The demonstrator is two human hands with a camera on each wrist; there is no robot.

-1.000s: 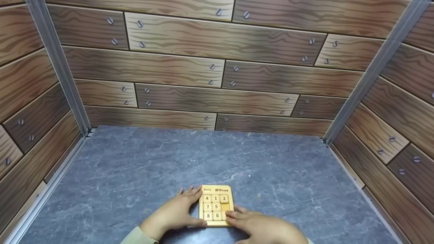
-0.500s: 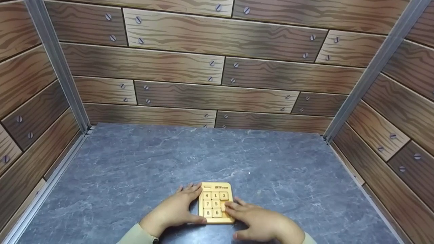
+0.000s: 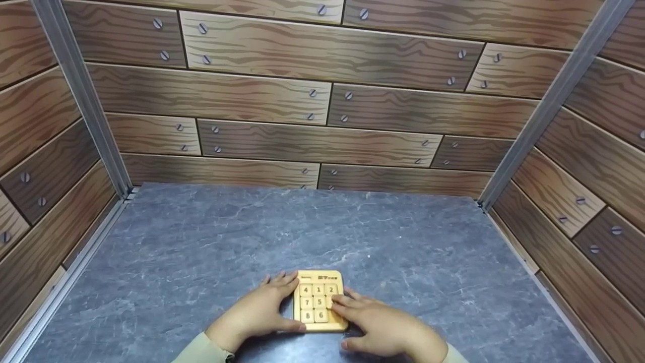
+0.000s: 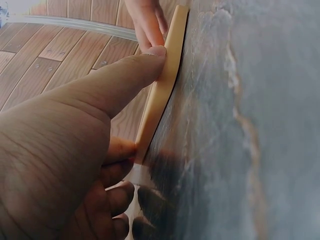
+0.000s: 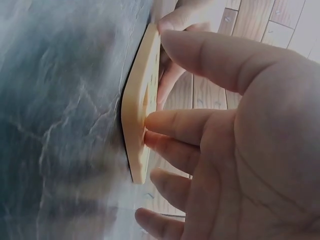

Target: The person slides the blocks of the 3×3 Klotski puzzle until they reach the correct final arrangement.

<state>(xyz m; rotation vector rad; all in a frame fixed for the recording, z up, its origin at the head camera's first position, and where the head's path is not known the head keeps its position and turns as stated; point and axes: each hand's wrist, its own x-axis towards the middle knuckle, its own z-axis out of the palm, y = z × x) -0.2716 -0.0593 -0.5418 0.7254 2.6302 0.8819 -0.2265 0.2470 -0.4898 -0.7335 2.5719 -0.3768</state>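
Observation:
A yellow sliding number puzzle point(image 3: 320, 327) lies flat on the table, with several numbered tiles in its frame. My left hand point(image 3: 259, 312) holds it by the left side, thumb at the lower edge and fingers at the upper left corner. The left wrist view shows that thumb point(image 4: 142, 67) against the puzzle's side. My right hand point(image 3: 385, 322) rests fingertips on a right-column tile below the 2, covering most of it. The gap in the tiles is at the lower right. In the right wrist view, the right index and middle fingertips touch the puzzle's face point(image 5: 132, 112), fingers extended.
A dark blue-grey marbled table point(image 3: 242, 232) spreads beyond the puzzle. Wood-plank patterned walls point(image 3: 282, 101) enclose it at the back and both sides, with metal corner posts point(image 3: 83, 101) between them.
My right fingertips have slid a tile up the right column, from the lower corner to the spot beneath the 2. The gap is now at the lower right. My left hand keeps its hold.

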